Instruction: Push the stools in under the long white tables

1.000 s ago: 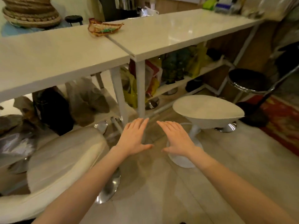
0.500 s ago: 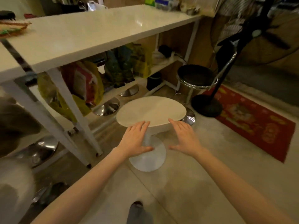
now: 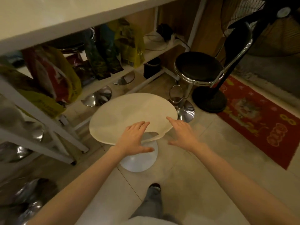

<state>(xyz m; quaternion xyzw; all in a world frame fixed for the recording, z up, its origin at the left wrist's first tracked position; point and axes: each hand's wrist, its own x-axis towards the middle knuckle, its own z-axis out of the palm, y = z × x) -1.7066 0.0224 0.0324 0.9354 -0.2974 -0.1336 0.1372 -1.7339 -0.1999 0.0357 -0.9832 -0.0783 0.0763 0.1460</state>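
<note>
A white round stool (image 3: 128, 112) on a white disc base stands on the floor just in front of the long white table (image 3: 53, 18). My left hand (image 3: 134, 138) hovers at the near edge of its seat, fingers spread, its fingertips over the rim. My right hand (image 3: 182, 133) is open at the seat's near right edge, its fingertips at the rim. Neither hand grips anything. A black round stool (image 3: 197, 65) with a chrome rim and base stands to the right, outside the table.
Bags (image 3: 53, 75) fill the shelf under the table. Chrome stool bases (image 3: 97, 98) sit beneath it. A black fan stand (image 3: 209, 99) and a red mat (image 3: 259, 117) lie at the right. My leg and foot (image 3: 154, 192) are below, on the tiled floor.
I have stepped closer to the white stool and look down on it more steeply. Both hands have reached forward to the near rim of its seat.
</note>
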